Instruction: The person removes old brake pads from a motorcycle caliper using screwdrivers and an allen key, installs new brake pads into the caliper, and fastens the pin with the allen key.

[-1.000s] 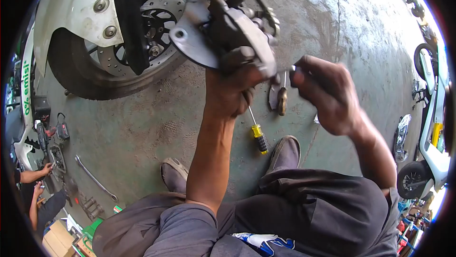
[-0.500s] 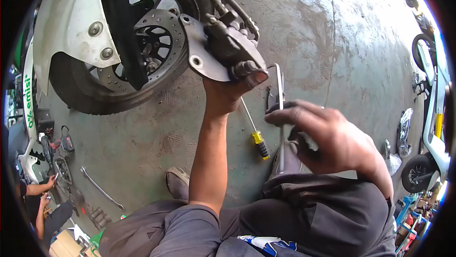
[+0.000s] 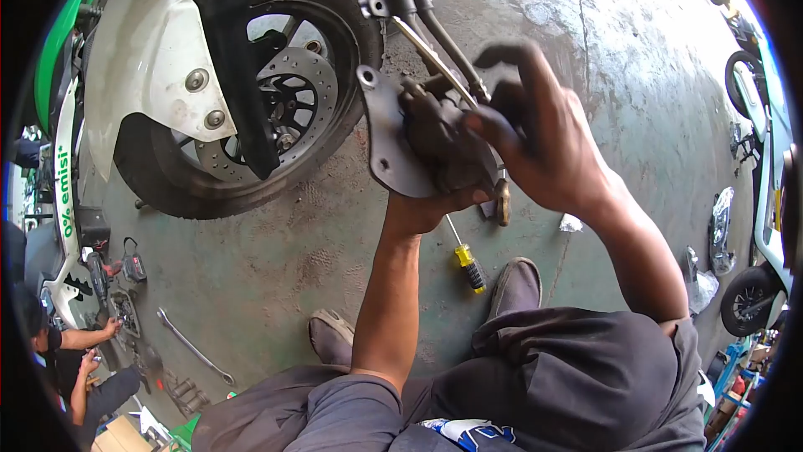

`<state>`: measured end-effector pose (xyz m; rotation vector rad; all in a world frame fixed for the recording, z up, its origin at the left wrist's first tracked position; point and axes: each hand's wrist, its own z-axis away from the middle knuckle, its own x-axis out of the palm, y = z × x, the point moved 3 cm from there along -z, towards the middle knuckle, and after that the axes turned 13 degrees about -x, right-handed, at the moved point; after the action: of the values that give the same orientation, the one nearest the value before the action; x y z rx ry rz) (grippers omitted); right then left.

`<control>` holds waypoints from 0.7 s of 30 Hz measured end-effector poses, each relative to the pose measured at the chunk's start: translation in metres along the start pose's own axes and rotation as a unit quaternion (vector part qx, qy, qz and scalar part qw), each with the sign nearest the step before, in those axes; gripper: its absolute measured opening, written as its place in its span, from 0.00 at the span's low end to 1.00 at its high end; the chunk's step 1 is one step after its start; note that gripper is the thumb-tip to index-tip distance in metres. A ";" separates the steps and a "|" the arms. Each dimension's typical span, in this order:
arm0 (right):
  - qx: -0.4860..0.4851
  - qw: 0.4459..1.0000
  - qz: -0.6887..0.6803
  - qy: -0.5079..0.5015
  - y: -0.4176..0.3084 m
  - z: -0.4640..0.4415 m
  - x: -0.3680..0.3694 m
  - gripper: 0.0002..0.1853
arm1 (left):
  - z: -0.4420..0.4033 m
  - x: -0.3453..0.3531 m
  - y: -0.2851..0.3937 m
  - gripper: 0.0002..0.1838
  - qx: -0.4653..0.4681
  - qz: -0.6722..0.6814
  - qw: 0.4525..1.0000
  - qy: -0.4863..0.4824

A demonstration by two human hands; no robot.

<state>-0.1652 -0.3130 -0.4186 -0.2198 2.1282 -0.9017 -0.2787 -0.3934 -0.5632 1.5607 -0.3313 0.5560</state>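
Observation:
My left hand (image 3: pixel 422 211) is wrapped under a dark brake caliper (image 3: pixel 439 138) and keeps it raised off the floor. A flat grey bracket plate (image 3: pixel 383 138) with holes sits along the caliper's left side. Over the caliper is my right hand (image 3: pixel 548 138), slightly blurred, its thumb and fingers closed around the bent end of a silver hex key (image 3: pixel 431 55). The key's long arm slants up to the left, across the brake hoses (image 3: pixel 456 55). The fingers hide where the key meets the caliper.
A wheel with a brake disc (image 3: pixel 314 84) stands at left beneath a white fender (image 3: pixel 159 59). On the floor lie a yellow-handled screwdriver (image 3: pixel 470 268) and a long wrench (image 3: pixel 194 345). Another person's hands (image 3: pixel 104 335) work at far left. Scooters (image 3: pixel 761 243) line the right.
The hex key has swung from hanging downward to pointing up and left. My right hand has risen to the caliper. The caliper in my left hand has turned and shifted slightly downward.

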 end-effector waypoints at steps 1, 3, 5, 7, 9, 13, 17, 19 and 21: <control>0.002 0.998 -0.020 -0.055 0.001 0.010 0.000 0.21 | 0.001 -0.002 0.001 0.56 -0.003 0.001 1.000 0.002; -0.063 0.994 -0.010 -0.090 -0.001 0.025 0.003 0.17 | 0.000 -0.006 0.006 0.56 0.025 0.019 0.999 -0.037; -0.186 0.981 0.037 -0.045 -0.003 0.021 -0.004 0.17 | -0.007 0.002 0.014 0.56 0.027 0.030 0.999 -0.036; -0.223 0.969 0.096 0.044 -0.014 0.020 -0.018 0.13 | -0.005 -0.004 0.002 0.59 -0.017 0.014 0.999 -0.025; -0.067 0.994 0.003 0.087 -0.032 0.017 -0.037 0.09 | -0.010 0.007 0.009 0.59 0.001 0.071 0.997 -0.033; 0.073 0.940 -0.331 0.041 -0.030 0.028 -0.066 0.18 | -0.011 0.004 0.014 0.57 0.007 0.154 0.986 -0.062; -0.022 0.999 -0.041 -0.020 -0.026 0.038 -0.074 0.11 | -0.008 0.003 0.014 0.57 -0.004 0.219 0.974 -0.056; -0.112 0.991 0.071 -0.033 -0.021 0.034 -0.060 0.07 | -0.008 0.007 0.018 0.59 -0.008 0.246 0.968 -0.058; -0.078 0.996 -0.023 -0.035 -0.007 0.037 -0.036 0.07 | -0.009 0.009 0.019 0.59 -0.013 0.272 0.959 -0.082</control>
<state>-0.1153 -0.3220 -0.4081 -0.3751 2.1360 -0.7427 -0.2823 -0.3853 -0.5419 1.4901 -0.9089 0.8411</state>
